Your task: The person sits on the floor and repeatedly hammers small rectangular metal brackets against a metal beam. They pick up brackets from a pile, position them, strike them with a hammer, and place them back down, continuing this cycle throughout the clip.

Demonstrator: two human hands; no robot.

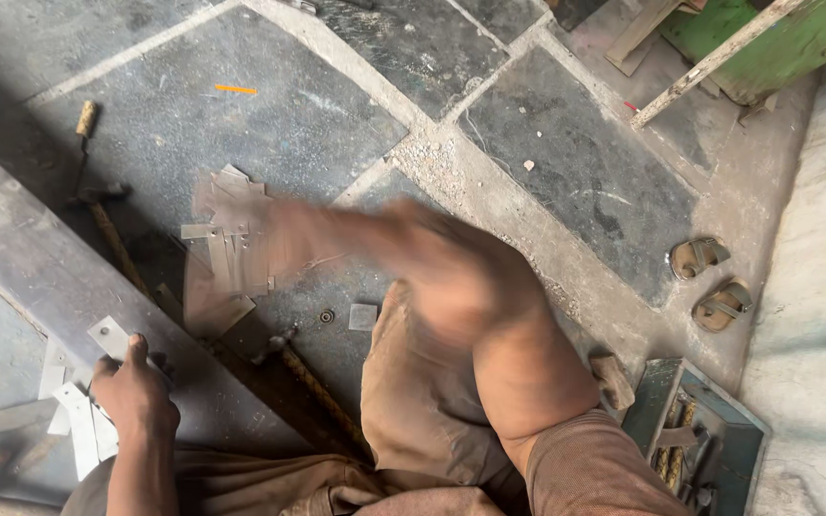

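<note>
My left hand is at the lower left, its fingers closed on a small flat metal plate that rests on a long grey metal beam. More pale metal strips lie under and beside that hand. My right arm stretches left across the middle, heavily blurred. My right hand is over a loose pile of small metal pieces on the stone floor; blur hides its fingers and whether it holds anything.
A hammer and a twisted rod lie by the beam. A small square plate and a washer sit near my knee. Two sandals, an open toolbox and a green wooden frame are on the right.
</note>
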